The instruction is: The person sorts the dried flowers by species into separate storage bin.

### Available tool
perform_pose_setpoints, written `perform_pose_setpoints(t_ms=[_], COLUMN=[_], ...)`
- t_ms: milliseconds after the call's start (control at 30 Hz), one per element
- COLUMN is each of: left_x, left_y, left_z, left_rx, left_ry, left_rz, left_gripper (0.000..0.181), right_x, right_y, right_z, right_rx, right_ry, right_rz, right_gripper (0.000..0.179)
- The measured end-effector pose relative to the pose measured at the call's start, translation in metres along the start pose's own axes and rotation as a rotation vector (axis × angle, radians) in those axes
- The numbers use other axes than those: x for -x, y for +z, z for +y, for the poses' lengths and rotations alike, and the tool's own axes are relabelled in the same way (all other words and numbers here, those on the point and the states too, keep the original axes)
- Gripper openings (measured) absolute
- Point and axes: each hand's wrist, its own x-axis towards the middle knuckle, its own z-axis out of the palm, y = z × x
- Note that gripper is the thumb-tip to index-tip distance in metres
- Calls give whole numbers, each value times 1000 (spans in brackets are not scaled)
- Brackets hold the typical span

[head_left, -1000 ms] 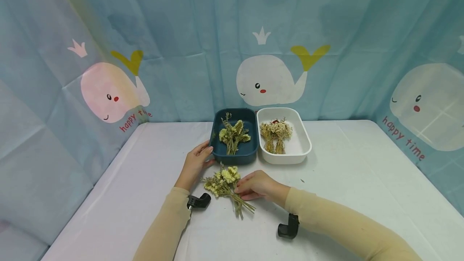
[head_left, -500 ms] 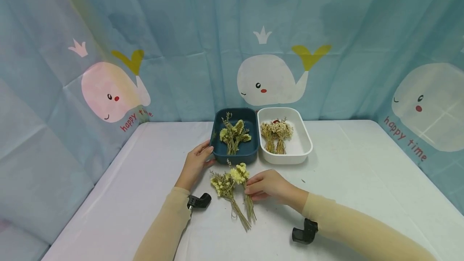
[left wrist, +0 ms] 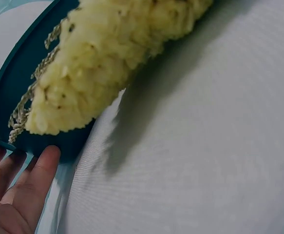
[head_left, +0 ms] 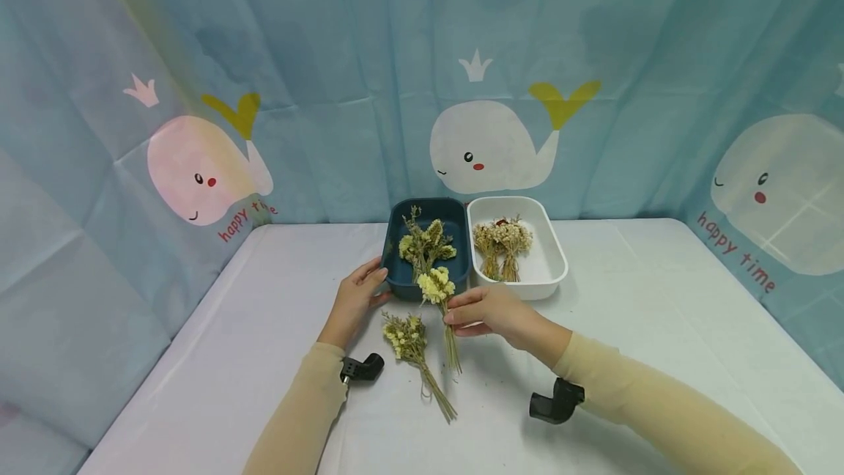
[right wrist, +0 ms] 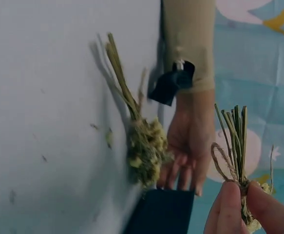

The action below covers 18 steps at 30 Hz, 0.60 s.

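My right hand (head_left: pixel 504 317) pinches a small dried flower bunch (head_left: pixel 437 286) with pale yellow blooms, by its twine-tied stems (right wrist: pixel 240 141). It holds the bunch tilted, the blooms overlapping the front rim of a dark blue tub (head_left: pixel 401 287) in the head view. At the tub's left front corner, my left hand (head_left: pixel 354 300) rests with its fingers (left wrist: pixel 40 178) extended against the outside. Inside that tub lies greenish-yellow dried bunches (head_left: pixel 425 244). Another tied bunch (head_left: pixel 422 365) lies on the white table in front, its stems toward me.
A white tub (head_left: pixel 542 259) stands against the blue one's right side and holds cream dried bunches (head_left: pixel 504 240) with a bit of red. Behind both hangs a blue whale-print curtain (head_left: pixel 369 152). Small plant crumbs dot the tablecloth (head_left: pixel 633 314).
My right hand has separated one bunch from the other, shifted it slightly right, then lifted it forward to the blue tub's front rim. My left hand has stayed at the tub's corner.
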Motion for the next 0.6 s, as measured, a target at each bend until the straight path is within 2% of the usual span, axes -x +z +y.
perform_pose_setpoints(t_ms=[233, 467, 600], left_x=[1, 0, 0], left_y=[2, 0, 0], left_z=[0, 0, 0], left_rx=[-1, -10, -11], left_ry=[-7, -13, -15], left_rz=[-1, 6, 5], left_gripper=[55, 55, 57], right_x=[-19, -46, -60], right_y=[-8, -15, -18], right_z=[-20, -35, -41], right_rx=[-51, -157, -160], right_ry=[-9, -1, 23], right_rz=[88, 115, 151], right_gripper=[31, 39, 40])
